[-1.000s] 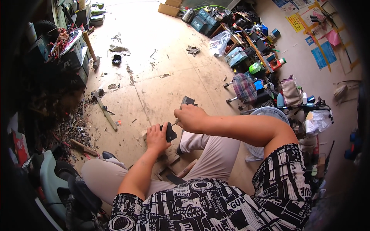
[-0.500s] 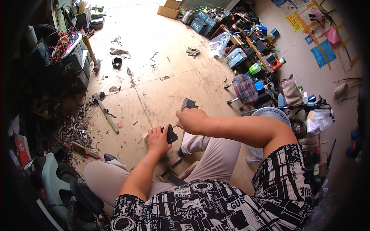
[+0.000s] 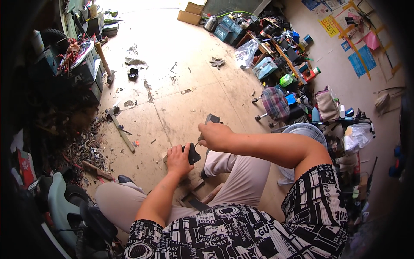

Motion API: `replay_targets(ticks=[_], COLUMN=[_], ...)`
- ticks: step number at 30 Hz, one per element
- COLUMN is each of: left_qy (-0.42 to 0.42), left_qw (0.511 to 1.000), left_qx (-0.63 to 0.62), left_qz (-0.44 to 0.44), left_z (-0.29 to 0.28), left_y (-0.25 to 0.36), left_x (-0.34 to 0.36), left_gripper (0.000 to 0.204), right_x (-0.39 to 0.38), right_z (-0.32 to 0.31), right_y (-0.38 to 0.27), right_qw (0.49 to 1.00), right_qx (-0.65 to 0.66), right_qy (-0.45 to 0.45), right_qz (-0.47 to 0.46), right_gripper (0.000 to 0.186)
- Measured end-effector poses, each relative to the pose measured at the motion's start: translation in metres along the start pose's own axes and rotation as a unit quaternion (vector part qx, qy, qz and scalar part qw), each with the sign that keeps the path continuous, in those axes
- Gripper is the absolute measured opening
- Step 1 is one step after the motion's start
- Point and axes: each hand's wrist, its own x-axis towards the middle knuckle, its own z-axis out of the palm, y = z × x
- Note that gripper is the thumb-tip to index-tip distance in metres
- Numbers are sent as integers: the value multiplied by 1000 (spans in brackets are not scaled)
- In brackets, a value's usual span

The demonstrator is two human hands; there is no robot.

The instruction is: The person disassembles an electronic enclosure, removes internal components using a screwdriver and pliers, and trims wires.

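Note:
My left hand (image 3: pixel 179 160) is wrapped over a small black curved part (image 3: pixel 193 154) and holds it low in front of my knees. Wooden pieces (image 3: pixel 189 196) lie beneath that arm, between my legs. Closed in a fist, my right hand (image 3: pixel 215 136) grips a dark grey block-ended tool (image 3: pixel 212 118). Its blocky end sticks out above the fist, and a thin shaft (image 3: pixel 199 143) runs from below the fist toward the black part. My fingers cover most of the tool, so its exact kind is hidden. Whether the shaft's tip touches the part, I cannot tell.
A hammer (image 3: pixel 120 129) lies on the floor to the left, near scattered debris (image 3: pixel 82 144) and a brush (image 3: pixel 97 170). Batteries (image 3: pixel 88 69) are stacked at far left. At right stand a plaid-topped stool (image 3: pixel 275 103), a grey fan (image 3: pixel 304 134) and a cluttered shelf (image 3: pixel 284 54).
The whole view has shifted slightly. Both hands keep their grips and stay nearly in place; the thin shaft shows a little more between the right fist and the black part.

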Motion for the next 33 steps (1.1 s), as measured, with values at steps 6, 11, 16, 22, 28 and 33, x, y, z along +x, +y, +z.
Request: replay_targets(ticks=[6,11,16,22,28,33], left_qy=[6,1,11,5,5,4], left_qw=[1000,1000,1000,1000,1000,1000], left_qx=[2,0,7,9,4,2], left_qz=[2,6,3,4,2,3], left_z=[-3,-4,0,-2,-7,-2], left_y=[0,2,-1,1,2,1], left_x=[0,0,0,1,0,0], left_gripper=[90,90,89,89,89,90], right_x=[-2,3,3,4,-1,3], right_z=[7,6,10,2,1,1], right_y=[5,3,4,0,4,1], right_qw=[993,1000,998,998,991,998], right_qx=[-79,-5,-46,10,-63,-34], right_qy=[42,5,8,-8,67,-45], right_qz=[-75,-1,-42,54,-95,3], right_gripper=[31,28,26,27,22,23])
